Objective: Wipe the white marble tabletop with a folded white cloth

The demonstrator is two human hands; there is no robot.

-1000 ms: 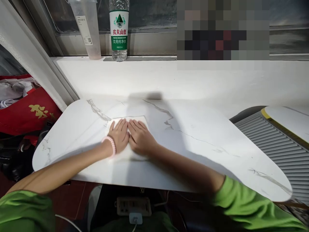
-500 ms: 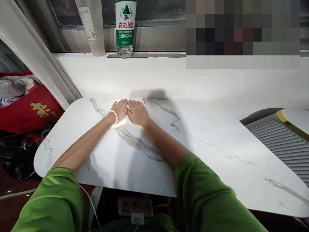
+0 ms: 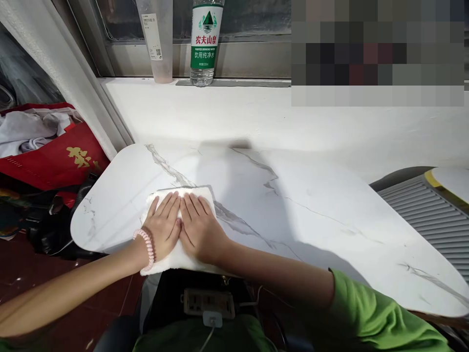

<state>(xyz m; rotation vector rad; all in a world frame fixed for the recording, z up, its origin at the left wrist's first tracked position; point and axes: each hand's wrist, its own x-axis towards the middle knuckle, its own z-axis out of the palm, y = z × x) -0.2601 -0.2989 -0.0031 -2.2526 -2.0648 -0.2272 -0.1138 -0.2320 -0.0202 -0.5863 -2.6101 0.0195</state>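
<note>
Both palms press flat on a white cloth (image 3: 161,264) that lies on the white marble-patterned table (image 3: 249,195), close to its near edge. My left hand (image 3: 164,227), with a pink coiled band (image 3: 147,249) around the wrist, has its fingers stretched out over the cloth. Beside it, touching at the thumbs, my right hand (image 3: 201,227) lies with its fingers extended. The cloth's front part reaches the table's near edge, and some of it is hidden beneath the hands.
On the sill stand a water bottle (image 3: 206,44) and a tall translucent cup (image 3: 161,49). A red bag (image 3: 54,156) with cloth items sits at the left. Under the near edge is a power strip (image 3: 208,303) with a white plug. A grey ribbed object (image 3: 417,215) is at the right.
My two hands and the cloth have moved from the table's far edge toward me, to the near edge. The view has shifted slightly. Both hands stay flat on the cloth.
</note>
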